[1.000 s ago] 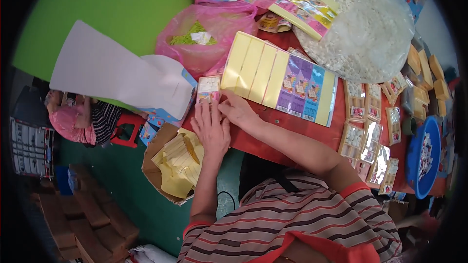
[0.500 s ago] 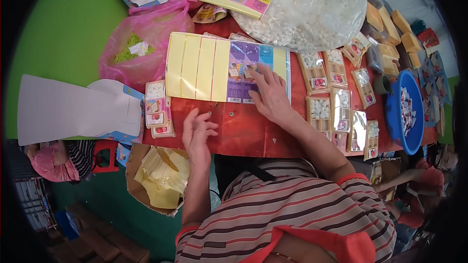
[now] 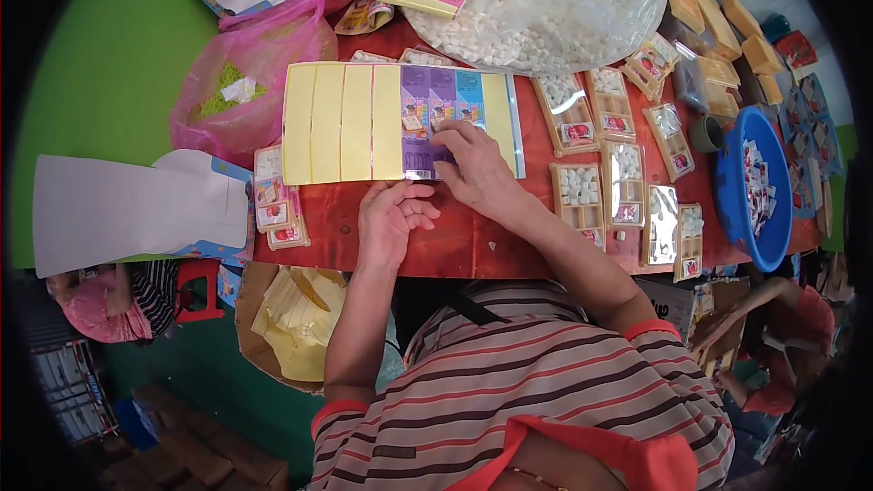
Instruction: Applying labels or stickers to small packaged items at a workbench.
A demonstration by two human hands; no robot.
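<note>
A label sheet (image 3: pixel 344 123) with a bare yellow backing and a few purple and blue printed stickers (image 3: pixel 416 118) lies on the red-covered table. My right hand (image 3: pixel 480 177) rests over the stickers, fingers bent and thumb apart from them. Beneath the sheet's lower edge, my left hand (image 3: pixel 389 223) is turned palm up; its fingers are loosely curled and apart, their tips close to the leftmost sticker's lower end. Nothing shows in either hand. My right fingers hide the lower part of the other stickers.
Right of the sheet stand several compartment boxes (image 3: pixel 577 195) with white pieces, then a blue basin (image 3: pixel 753 191) of small packets. Behind lies a clear bag (image 3: pixel 546 14) of white pieces; a pink bag (image 3: pixel 205 127) is left. A carton (image 3: pixel 296 318) of yellow backing sits below the table edge.
My left hand has moved right and up to the sheet's lower edge, turning palm up. My right hand's fingers have bent more over the stickers. The whole view has shifted slightly.
</note>
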